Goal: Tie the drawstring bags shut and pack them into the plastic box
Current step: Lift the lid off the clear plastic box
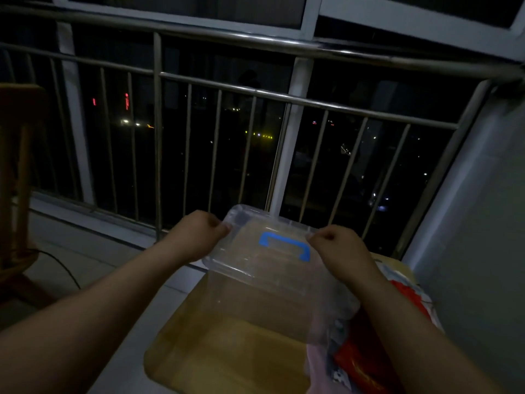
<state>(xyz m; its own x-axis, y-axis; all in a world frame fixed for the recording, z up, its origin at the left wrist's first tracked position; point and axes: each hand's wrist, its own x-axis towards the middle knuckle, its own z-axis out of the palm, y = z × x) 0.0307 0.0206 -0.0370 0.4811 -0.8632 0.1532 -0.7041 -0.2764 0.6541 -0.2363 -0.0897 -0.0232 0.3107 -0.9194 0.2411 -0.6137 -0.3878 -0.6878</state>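
Bags (366, 368) right of box (264, 297) (railing (216, 89) behind)

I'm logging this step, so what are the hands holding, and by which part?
The box, held by its lid: left grip on the left edge, right grip on the right edge, beside the blue handle.

A metal railing (255, 42) with upright bars runs across a dim balcony, with dark windows and scattered city lights (127, 122) behind it. A wooden table (199, 365) stands near a grey wall (483, 223). A wooden chair (20, 166) and a black cable (65, 268) are at the left.
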